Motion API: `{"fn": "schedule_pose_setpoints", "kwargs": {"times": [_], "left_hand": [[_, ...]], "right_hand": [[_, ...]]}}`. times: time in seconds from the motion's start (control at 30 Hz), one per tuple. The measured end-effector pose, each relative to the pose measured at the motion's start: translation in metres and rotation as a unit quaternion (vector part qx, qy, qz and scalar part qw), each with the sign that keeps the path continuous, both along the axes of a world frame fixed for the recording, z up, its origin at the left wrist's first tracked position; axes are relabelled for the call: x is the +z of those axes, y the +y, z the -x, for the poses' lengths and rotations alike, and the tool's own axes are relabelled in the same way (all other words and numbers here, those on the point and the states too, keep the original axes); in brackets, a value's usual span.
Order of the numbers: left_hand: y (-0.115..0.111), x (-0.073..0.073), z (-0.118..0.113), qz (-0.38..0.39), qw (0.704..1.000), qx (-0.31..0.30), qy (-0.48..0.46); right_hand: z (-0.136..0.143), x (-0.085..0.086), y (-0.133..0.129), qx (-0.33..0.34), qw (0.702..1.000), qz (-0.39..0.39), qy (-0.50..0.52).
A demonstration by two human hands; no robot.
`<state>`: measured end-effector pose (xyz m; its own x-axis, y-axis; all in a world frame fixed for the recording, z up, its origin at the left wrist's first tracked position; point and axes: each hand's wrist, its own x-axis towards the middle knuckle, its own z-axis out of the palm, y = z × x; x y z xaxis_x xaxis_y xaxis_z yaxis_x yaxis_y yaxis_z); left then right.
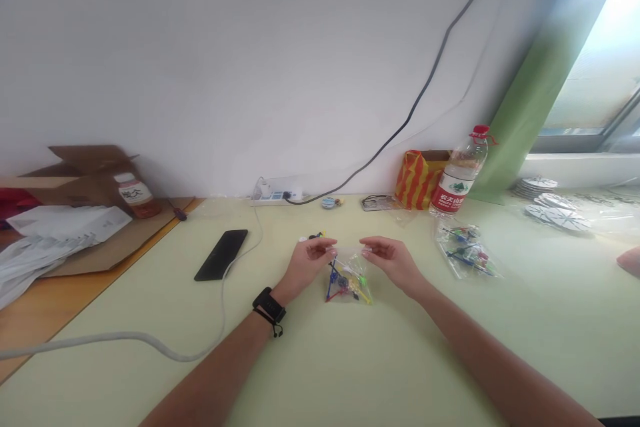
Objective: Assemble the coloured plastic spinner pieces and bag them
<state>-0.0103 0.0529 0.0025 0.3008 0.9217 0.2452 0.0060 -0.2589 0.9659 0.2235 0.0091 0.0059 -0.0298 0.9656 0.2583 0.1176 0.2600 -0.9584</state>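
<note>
A clear plastic bag [349, 282] with blue, yellow and red plastic parts inside hangs or lies between my two hands. My left hand [311, 265], with a black watch on the wrist, pinches the bag's upper left corner between thumb and fingers. The upper right corner is pinched the same way by my right hand [391, 261]. Just behind my left fingers a few small parts [316, 236] lie on the table, partly hidden.
A black phone [221, 255] and white cable [223, 300] lie left. Filled bags [467, 250], a large bottle [457, 177] and stacked discs [565, 217] stand right. A power strip [277, 197] sits by the wall. Another person's hand [631, 260] shows at the right edge.
</note>
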Motion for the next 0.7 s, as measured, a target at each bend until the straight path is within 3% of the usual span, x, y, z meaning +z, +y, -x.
{"fn": "schedule_pose_setpoints", "kwargs": {"times": [0.17,0.53,0.7], "left_hand": [[0.001,-0.004,-0.001,-0.038,0.998,0.003,0.043],[-0.005,0.004,-0.001,0.021,0.999,0.015,-0.021],[-0.007,0.007,-0.002,0.017,0.999,-0.015,-0.026]], "right_hand": [[-0.001,-0.003,0.003,-0.008,1.0,0.0,-0.014],[-0.005,0.006,-0.001,0.0,1.0,0.001,0.011],[-0.006,0.006,-0.001,0.003,1.0,-0.007,0.026]]}}
